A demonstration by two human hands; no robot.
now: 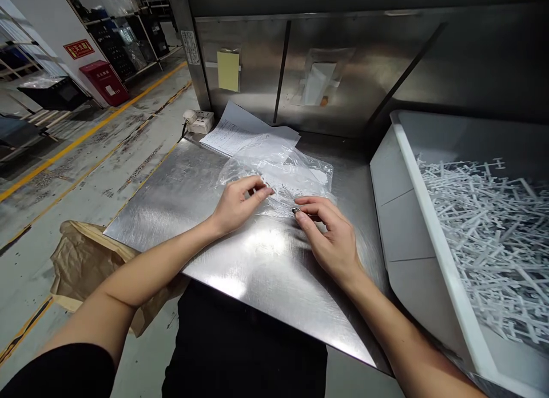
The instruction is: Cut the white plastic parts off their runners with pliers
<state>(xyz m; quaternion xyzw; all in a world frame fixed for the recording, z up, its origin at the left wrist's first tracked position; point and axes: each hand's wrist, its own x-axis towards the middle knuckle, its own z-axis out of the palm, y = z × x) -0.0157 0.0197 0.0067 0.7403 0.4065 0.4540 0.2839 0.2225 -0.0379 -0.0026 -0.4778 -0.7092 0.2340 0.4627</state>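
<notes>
A crumpled clear plastic bag point(281, 169) lies on the steel table point(240, 261), partly over some printed paper sheets point(240, 132). My left hand point(238, 203) pinches the bag's near edge between thumb and fingers. My right hand point(330, 235) rests palm down on the table beside it, and its fingertips pinch a small dark part point(295, 210) at the bag's edge.
A large white bin point(412, 158) full of white plastic sprue pieces point(489, 226) stands at the right. A steel back wall carries a yellow note point(228, 70) and a plastic sleeve point(317, 80). A power strip point(199, 122) sits at the back left. A brown paper bag point(86, 261) lies on the floor.
</notes>
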